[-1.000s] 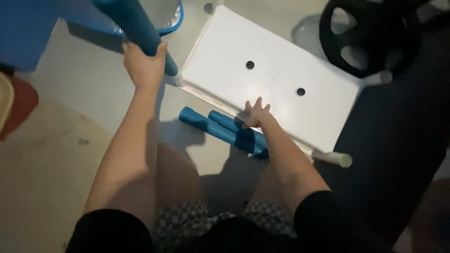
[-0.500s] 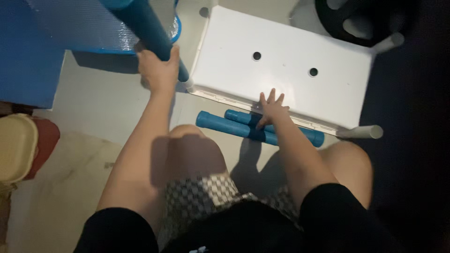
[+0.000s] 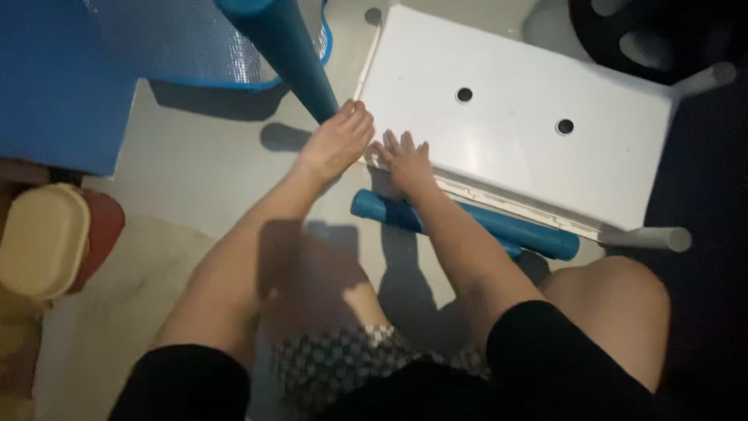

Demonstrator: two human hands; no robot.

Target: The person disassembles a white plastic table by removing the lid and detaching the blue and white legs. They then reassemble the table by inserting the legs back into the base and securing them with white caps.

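Blue tube top cut off

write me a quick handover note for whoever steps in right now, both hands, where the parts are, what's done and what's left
Left hand: wrapped around the lower end of the upright blue tube, at the near left corner of the white panel.
Right hand: open, fingers spread, pressing flat on that same corner of the panel; it holds nothing.
Parts: two more blue tubes lie on the floor along the panel's near edge. Two grey tubes stick out at the panel's right side.
Done: grey tubes appear to be fitted at the right.
Left: the upright tube's joint is hidden by the hands, so I cannot tell if it is seated; the floor tubes are loose.
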